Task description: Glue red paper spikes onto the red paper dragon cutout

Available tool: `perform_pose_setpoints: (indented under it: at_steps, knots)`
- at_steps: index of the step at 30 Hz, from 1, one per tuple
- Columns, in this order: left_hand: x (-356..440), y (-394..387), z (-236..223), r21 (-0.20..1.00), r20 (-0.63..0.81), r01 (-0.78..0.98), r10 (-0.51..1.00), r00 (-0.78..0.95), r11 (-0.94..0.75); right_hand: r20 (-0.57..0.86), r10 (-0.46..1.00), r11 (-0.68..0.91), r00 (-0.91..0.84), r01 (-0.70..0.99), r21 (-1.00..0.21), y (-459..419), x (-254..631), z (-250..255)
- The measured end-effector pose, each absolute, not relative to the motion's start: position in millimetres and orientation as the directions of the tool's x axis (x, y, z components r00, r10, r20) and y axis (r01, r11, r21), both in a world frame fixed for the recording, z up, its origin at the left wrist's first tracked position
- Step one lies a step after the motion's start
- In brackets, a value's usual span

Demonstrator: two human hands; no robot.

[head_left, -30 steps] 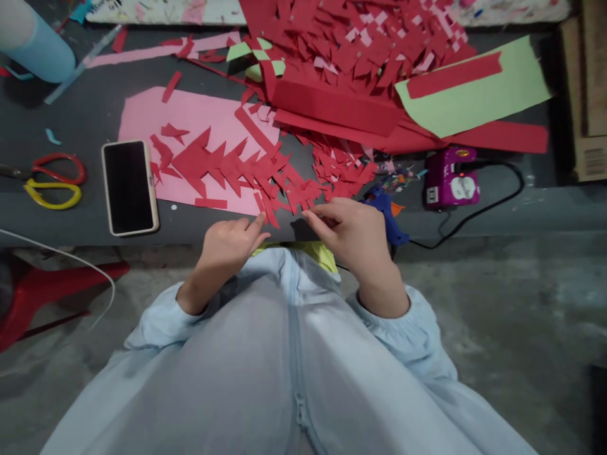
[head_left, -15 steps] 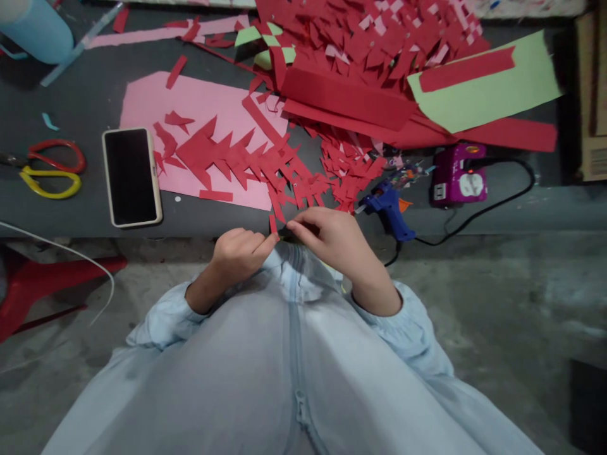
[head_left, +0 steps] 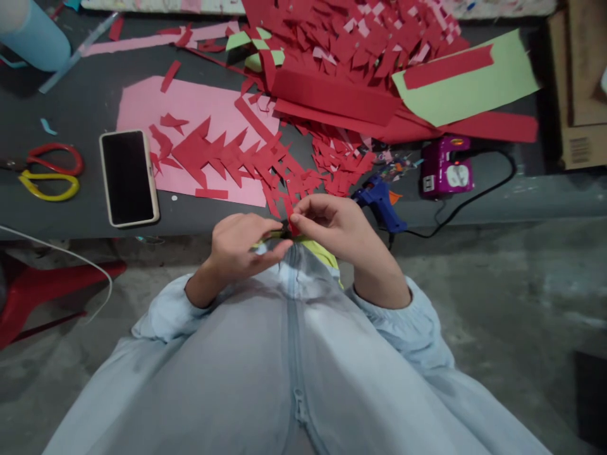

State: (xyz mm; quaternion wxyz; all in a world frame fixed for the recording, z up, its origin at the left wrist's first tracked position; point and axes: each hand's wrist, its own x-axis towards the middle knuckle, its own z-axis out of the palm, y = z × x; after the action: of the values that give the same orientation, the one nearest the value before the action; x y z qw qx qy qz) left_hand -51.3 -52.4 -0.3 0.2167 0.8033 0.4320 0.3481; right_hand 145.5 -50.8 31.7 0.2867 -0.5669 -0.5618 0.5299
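Note:
At the table's near edge my right hand (head_left: pixel 332 224) pinches a narrow red paper strip (head_left: pixel 290 215) between thumb and fingertips. My left hand (head_left: pixel 246 243) is beside it with thumb and fingers parted and nothing plainly in them. Just beyond lie many cut red paper pieces (head_left: pixel 291 174), some spread over a pink paper sheet (head_left: pixel 190 101). Larger pointed red pieces (head_left: pixel 192 151) rest on that sheet. A blue glue gun (head_left: pixel 382 205) lies right of my right hand.
A phone (head_left: pixel 129 177) and red-and-yellow-handled scissors (head_left: pixel 50 183) lie left. A purple box (head_left: pixel 446 167) with a black cord stands right. Folded red paper (head_left: pixel 332 95) and a green sheet (head_left: pixel 474 82) lie farther back. There is a blue mug (head_left: pixel 38 38) at far left and cardboard (head_left: pixel 583 148) at far right.
My left thumb and fingers have parted, releasing their pinch near the red strip. My right hand still pinches at the strip. The view has shifted slightly.

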Motion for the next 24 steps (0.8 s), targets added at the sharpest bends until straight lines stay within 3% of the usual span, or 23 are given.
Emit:
perform_pose_setpoints:
  at_steps: [2,4,12,16,24]
  knots:
    - [-47.5,-48.0,5.2,0.801,0.275,0.476,0.929,0.249,-0.364,-0.287,0.931,-0.201,-0.226,0.338,-0.919,-50.4,147.1,36.1]
    - [-43.9,-42.3,10.8,0.888,0.153,0.388,0.955,0.252,-0.245,-0.293,0.921,-0.194,-0.259,0.347,-0.918,-50.6,147.9,39.0]
    - [-39.9,-34.6,24.4,0.975,-0.196,0.163,0.938,0.286,0.153,-0.263,0.948,-0.209,-0.181,0.273,-0.939,-50.1,150.0,42.3]
    - [-38.0,-35.3,23.3,0.965,-0.254,0.149,0.906,0.339,0.215,-0.254,0.954,-0.206,-0.158,0.271,-0.940,-49.6,151.3,41.1]
    - [-34.6,-35.7,21.5,0.966,-0.220,0.204,0.917,0.332,0.158,-0.230,0.960,-0.175,-0.158,0.303,-0.937,-49.8,153.1,35.5]
